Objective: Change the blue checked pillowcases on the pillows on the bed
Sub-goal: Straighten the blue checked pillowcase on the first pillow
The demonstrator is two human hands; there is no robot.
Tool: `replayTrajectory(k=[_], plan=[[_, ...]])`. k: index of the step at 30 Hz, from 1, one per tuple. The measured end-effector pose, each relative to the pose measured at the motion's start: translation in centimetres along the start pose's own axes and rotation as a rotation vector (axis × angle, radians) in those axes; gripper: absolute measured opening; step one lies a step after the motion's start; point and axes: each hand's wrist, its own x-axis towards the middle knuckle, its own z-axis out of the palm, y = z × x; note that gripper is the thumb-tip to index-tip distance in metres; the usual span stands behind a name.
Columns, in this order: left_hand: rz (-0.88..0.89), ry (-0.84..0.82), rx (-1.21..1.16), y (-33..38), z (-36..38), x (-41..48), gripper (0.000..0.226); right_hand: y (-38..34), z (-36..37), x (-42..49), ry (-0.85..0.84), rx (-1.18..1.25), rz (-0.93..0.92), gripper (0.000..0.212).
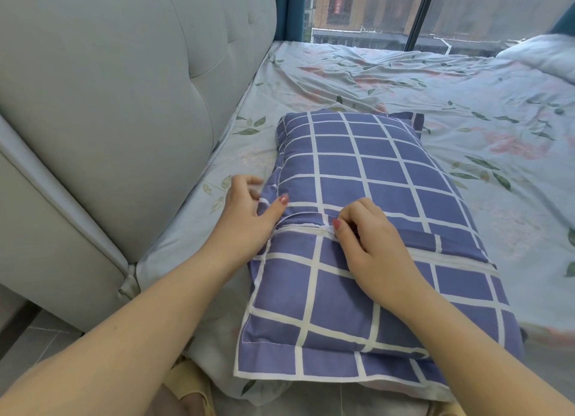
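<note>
A pillow in a blue checked pillowcase [367, 179] lies lengthwise on the bed near its front edge. A seam or flap opening runs across its middle. My left hand [245, 216] grips the pillowcase's left edge, thumb on top of the fabric and fingers beneath the flange. My right hand [370, 241] rests on the pillow's middle and pinches the fabric at the flap seam between thumb and curled fingers.
The bed sheet [435, 98] is pale with a leaf and flower print, and rumpled. A grey padded headboard [124, 104] stands on the left. A white duvet or pillow [547, 54] lies at the far right. A window [373, 10] is behind the bed.
</note>
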Motion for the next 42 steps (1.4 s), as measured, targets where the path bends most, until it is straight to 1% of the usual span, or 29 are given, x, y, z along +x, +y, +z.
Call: replayTrajectory(k=[1,3,6,8,12,17,25,29,42], plan=[[0.097,-0.019,0.034,0.4,-0.3,-0.1,0.037,0.0,0.1,0.0,0.001,0.002,0.002,0.017],[0.238,-0.139,0.123,1.2,-0.9,-0.5,0.038,0.0,0.2,0.1,0.000,0.010,0.005,0.016],[0.315,-0.339,0.223,1.0,-1.2,-0.7,0.038,0.0,0.2,0.1,-0.008,0.015,0.017,0.016],[0.318,-0.381,0.205,0.9,-1.1,-0.7,0.038,0.0,0.2,0.1,-0.013,0.021,0.025,0.015],[0.324,-0.338,0.172,0.6,-0.6,-0.4,0.025,-0.1,0.3,0.0,-0.031,0.039,0.031,0.015],[0.409,-0.275,0.198,0.3,0.2,-0.4,0.009,-0.1,0.6,0.1,-0.045,0.034,0.049,0.015],[0.451,-0.282,0.206,0.5,0.1,-0.2,0.007,0.0,0.5,0.1,-0.037,-0.010,0.050,0.015],[0.435,-0.287,0.200,0.5,0.0,-0.2,0.007,0.0,0.2,0.2,-0.059,-0.056,0.066,0.014],[0.382,-0.306,0.166,0.9,-0.3,-0.4,0.006,2.7,-3.9,-1.1,-0.093,-0.068,0.165,0.018]])
